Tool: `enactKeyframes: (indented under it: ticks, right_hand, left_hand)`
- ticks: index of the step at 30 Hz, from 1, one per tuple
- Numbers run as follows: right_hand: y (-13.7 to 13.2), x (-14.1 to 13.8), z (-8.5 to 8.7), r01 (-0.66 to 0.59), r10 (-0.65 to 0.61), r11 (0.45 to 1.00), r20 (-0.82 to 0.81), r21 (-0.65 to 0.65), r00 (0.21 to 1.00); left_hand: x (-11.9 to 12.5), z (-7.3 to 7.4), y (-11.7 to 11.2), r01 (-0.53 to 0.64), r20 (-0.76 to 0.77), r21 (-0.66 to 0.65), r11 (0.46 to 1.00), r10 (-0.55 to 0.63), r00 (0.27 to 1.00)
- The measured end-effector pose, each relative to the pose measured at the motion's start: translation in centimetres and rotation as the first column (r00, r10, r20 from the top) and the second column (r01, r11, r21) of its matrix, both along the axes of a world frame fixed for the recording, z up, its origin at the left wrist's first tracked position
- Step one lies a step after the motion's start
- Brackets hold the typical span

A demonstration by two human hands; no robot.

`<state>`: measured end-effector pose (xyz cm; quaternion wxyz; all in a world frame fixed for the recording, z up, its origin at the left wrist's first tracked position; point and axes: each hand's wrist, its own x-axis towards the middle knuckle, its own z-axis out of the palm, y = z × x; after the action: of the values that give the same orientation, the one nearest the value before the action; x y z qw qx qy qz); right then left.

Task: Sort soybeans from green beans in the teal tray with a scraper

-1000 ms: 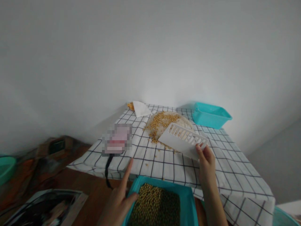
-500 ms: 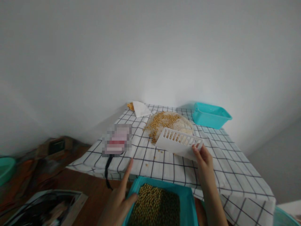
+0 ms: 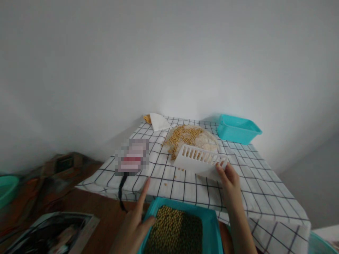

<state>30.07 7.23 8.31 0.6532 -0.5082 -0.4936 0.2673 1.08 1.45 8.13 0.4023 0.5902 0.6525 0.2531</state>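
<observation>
My right hand point(image 3: 229, 176) pinches the right end of a long white slotted plastic piece point(image 3: 197, 162). It stands on its long side on the checked cloth, at the near edge of a spread pile of yellow beans point(image 3: 182, 135) and pale grains point(image 3: 208, 139). At the bottom, my left hand point(image 3: 135, 225) is on the left rim of a teal tray point(image 3: 212, 218). Its thumb reaches over the rim and its index finger points forward; the other fingers are hidden. In the tray lie yellow beans point(image 3: 168, 225) on the left and dark green beans point(image 3: 192, 233) on the right.
A teal tub point(image 3: 235, 130) stands at the back right of the checked tablecloth point(image 3: 254, 176). On the left lies a blurred-out pinkish item point(image 3: 132, 155) with a black strap. A white cloth point(image 3: 159, 122) rests at the back left. Boxes and clutter point(image 3: 63, 162) occupy the floor.
The white slotted piece and my right hand have shifted very slightly to the left. My left hand and the tray look almost unchanged.
</observation>
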Motion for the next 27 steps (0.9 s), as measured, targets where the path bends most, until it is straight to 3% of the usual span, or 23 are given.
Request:
enactKeyframes:
  ticks: [10,21,27]
  right_hand:
    - [-0.1,0.0,0.3,-0.011,0.011,1.0,0.026,-0.008,1.0]
    - [-0.1,-0.2,0.4,-0.135,0.133,0.99,-0.054,-0.039,0.99]
    - [0.0,-0.3,0.5,-0.209,0.203,0.976,-0.087,-0.067,0.975]
  left_hand:
    - [-0.4,-1.7,0.2,-0.008,0.029,0.064,0.998,0.006,1.0]
    - [-0.1,-0.3,0.2,-0.002,0.023,0.028,1.0,0.001,1.0]
    - [-0.2,-0.9,0.3,-0.014,0.021,0.043,0.999,0.013,1.0]
